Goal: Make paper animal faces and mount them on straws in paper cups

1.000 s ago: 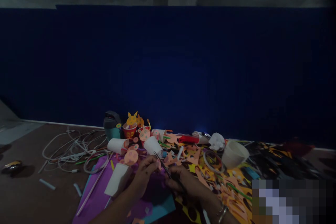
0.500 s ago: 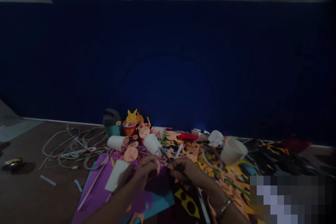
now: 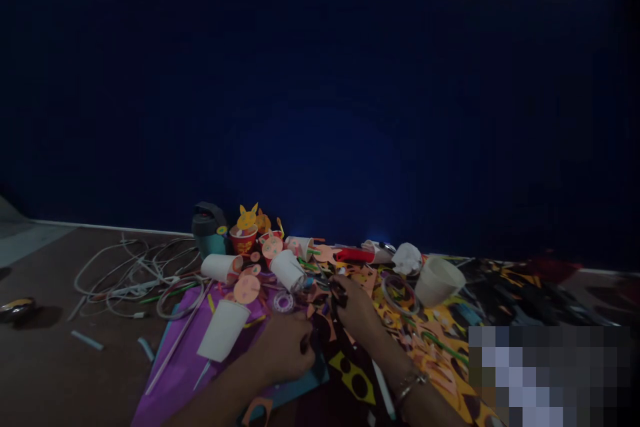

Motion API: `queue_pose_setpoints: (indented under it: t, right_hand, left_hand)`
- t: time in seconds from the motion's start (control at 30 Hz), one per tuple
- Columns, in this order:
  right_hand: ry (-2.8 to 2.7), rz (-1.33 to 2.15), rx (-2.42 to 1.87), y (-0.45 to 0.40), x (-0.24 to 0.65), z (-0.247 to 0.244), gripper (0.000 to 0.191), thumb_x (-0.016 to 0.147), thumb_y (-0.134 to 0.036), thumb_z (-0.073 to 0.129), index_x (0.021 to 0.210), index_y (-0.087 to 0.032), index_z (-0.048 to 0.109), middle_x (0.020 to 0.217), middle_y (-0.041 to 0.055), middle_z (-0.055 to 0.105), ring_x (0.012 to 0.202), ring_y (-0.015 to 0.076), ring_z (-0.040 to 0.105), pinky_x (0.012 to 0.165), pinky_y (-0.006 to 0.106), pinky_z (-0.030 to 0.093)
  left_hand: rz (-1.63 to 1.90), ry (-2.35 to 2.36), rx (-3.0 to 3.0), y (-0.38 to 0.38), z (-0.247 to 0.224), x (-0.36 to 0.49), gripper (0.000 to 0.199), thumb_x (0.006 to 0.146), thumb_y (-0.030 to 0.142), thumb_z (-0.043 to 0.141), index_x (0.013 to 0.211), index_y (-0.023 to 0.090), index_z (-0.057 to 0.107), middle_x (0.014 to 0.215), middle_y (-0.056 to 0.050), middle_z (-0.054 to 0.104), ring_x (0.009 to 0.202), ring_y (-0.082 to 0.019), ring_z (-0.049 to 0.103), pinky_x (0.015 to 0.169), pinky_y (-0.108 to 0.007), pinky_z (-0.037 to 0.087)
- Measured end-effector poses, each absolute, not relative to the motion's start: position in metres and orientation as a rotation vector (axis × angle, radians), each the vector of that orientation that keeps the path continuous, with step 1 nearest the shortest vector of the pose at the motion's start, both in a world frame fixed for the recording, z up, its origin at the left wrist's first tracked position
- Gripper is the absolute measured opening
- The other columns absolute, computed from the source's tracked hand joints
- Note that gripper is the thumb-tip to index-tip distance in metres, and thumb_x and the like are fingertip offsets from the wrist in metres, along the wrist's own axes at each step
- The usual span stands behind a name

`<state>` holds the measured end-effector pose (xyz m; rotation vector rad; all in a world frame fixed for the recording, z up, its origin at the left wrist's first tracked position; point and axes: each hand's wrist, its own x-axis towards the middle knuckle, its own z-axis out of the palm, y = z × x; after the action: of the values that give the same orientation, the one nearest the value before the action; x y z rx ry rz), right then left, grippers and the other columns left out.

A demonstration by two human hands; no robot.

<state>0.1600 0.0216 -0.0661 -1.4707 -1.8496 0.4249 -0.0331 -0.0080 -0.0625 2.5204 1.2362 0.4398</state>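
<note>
My left hand [image 3: 287, 345] is closed over the teal and purple sheets at the centre front; whatever its fingers hold, if anything, is hidden. To its right, my right hand [image 3: 350, 303] grips dark-handled scissors [image 3: 325, 283], their blades pointing up and left near a white paper cup [image 3: 288, 271]. A roll of clear tape [image 3: 283, 301] lies just above my left hand. Another white cup [image 3: 224, 331] stands tilted on the purple sheet [image 3: 170, 363] at its left. Below my right hand is a yellow paper piece with round holes [image 3: 354, 377].
A tangle of white cable [image 3: 135, 277] lies at the left. Behind the hands are a teal bottle [image 3: 210, 233], a red cup [image 3: 244, 240] with a yellow animal cutout and crumpled white paper [image 3: 407, 258]. A cream bucket [image 3: 439, 281] stands right, among paper scraps.
My left hand has moved down and slightly right, uncovering the tape roll. My right hand has moved up with the scissors. The pink piece at my left fingertips no longer shows. The view has shifted slightly.
</note>
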Motion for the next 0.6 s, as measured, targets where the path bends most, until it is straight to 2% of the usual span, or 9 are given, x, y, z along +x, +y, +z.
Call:
queue_pose_setpoints:
  t: [0.1, 0.3, 0.4, 0.47, 0.6]
  right_hand:
    - [-1.886, 0.356, -1.443, 0.023, 0.153, -0.070, 0.042, 0.068, -0.005, 0.048, 0.106, -0.018, 0.061, 0.104, 0.0085, 0.065, 0.100, 0.0240, 0.055, 0.088, 0.035, 0.041]
    - [-1.912, 0.342, -1.458, 0.024, 0.150, -0.071, 0.046, 0.064, -0.003, 0.049, 0.105, -0.019, 0.060, 0.099, 0.0075, 0.065, 0.096, 0.0235, 0.056, 0.084, 0.033, 0.042]
    - [-1.874, 0.384, -1.438, 0.025, 0.154, -0.072, 0.043, 0.066, -0.004, 0.049, 0.105, -0.019, 0.060, 0.098, 0.0078, 0.064, 0.094, 0.0226, 0.057, 0.083, 0.032, 0.043]
    - [-1.856, 0.408, -1.380, 0.026, 0.157, -0.069, 0.038, 0.069, -0.006, 0.050, 0.103, -0.018, 0.060, 0.098, 0.0077, 0.064, 0.092, 0.0217, 0.058, 0.081, 0.032, 0.044]
    - [-1.873, 0.404, -1.229, 0.023, 0.161, -0.052, 0.031, 0.074, -0.009, 0.049, 0.102, -0.019, 0.060, 0.097, 0.0073, 0.064, 0.090, 0.0204, 0.058, 0.080, 0.032, 0.045]
  left_hand:
    - [0.400, 1.295, 2.540, -0.008, -0.063, -0.032, 0.007, 0.062, 0.014, 0.051, 0.062, 0.021, 0.053, 0.070, -0.002, 0.057, 0.061, -0.018, 0.051, 0.052, -0.027, 0.027]
    - [0.424, 1.313, 2.468, -0.010, -0.060, -0.031, 0.018, 0.064, 0.011, 0.051, 0.078, 0.022, 0.052, 0.080, -0.003, 0.059, 0.072, -0.020, 0.054, 0.058, -0.027, 0.030]
    - [0.557, 1.294, 2.368, -0.008, -0.061, -0.030, 0.011, 0.072, 0.015, 0.051, 0.081, 0.022, 0.053, 0.082, -0.002, 0.059, 0.069, -0.018, 0.053, 0.059, -0.026, 0.032]
    - [0.703, 1.291, 2.253, -0.005, -0.062, -0.029, 0.003, 0.077, 0.020, 0.050, 0.076, 0.021, 0.053, 0.075, -0.001, 0.058, 0.065, -0.017, 0.052, 0.058, -0.026, 0.032]
    - [1.037, 1.324, 1.921, 0.002, -0.063, -0.028, 0.018, 0.082, 0.032, 0.052, 0.068, 0.020, 0.053, 0.064, 0.000, 0.056, 0.061, -0.017, 0.051, 0.057, -0.026, 0.035]
